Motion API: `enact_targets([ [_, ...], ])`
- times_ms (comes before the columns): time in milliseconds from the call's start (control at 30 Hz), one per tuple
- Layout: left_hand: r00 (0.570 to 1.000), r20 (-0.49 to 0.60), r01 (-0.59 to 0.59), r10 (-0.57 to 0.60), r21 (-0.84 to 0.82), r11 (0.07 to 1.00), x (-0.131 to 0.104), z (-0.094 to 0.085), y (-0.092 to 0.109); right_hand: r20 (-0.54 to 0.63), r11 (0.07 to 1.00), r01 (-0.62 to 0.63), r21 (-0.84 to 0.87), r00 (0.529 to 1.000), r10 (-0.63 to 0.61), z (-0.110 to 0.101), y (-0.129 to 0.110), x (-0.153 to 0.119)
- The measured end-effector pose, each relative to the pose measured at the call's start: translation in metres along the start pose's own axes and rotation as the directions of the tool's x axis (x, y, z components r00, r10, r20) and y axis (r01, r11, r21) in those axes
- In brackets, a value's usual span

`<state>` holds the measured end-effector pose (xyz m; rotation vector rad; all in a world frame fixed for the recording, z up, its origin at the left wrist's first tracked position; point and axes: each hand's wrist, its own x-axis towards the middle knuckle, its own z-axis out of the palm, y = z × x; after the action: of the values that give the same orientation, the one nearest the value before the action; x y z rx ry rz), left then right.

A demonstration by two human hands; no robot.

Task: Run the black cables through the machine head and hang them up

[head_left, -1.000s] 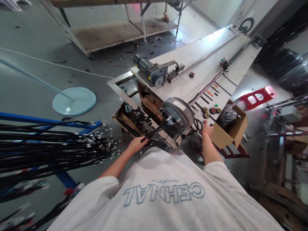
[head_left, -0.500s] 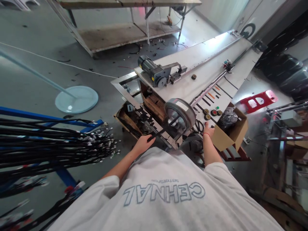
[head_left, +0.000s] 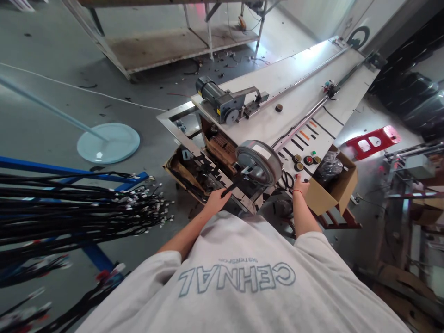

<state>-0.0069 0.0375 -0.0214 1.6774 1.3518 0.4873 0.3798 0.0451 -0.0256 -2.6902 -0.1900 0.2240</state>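
My left hand [head_left: 217, 201] is closed round the near end of a black cable [head_left: 234, 186]. The cable slants up to the right, and its far end, with a pale tip, reaches the metal-rimmed wheel [head_left: 260, 162] at the table's near end. At the near right edge of the white table [head_left: 256, 122], my right hand [head_left: 301, 187] has its fingers curled and thumb forward. Whatever it grips is too small to make out. Just beyond it lie several tape rolls [head_left: 299, 165] and a loop of black cord [head_left: 287, 179].
A motor unit [head_left: 217, 99] is mounted on the table's left side. An open cardboard box [head_left: 328, 196] stands right of my right hand, near a red stool [head_left: 376, 141]. Cable bundles hang on a blue rack [head_left: 104, 167] at left. A round stand base [head_left: 108, 143] rests on the floor.
My left hand has moved a little right and up, toward the wheel, with the cable in it. My right hand stays nearly in place. The view has shifted slightly.
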Motion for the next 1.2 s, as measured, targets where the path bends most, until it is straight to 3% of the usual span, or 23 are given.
enact_targets([
  [300,0.997,0.044,-0.063,0.063,-0.014,0.998,0.001,0.009,-0.005,-0.007,1.0,0.027,0.0,1.0,-0.027,0.002,0.003,0.003],
  [1200,0.988,0.153,0.0,0.013,-0.084,0.996,0.0,0.017,-0.01,-0.016,0.998,0.007,-0.061,1.0,-0.008,0.007,0.004,0.004],
])
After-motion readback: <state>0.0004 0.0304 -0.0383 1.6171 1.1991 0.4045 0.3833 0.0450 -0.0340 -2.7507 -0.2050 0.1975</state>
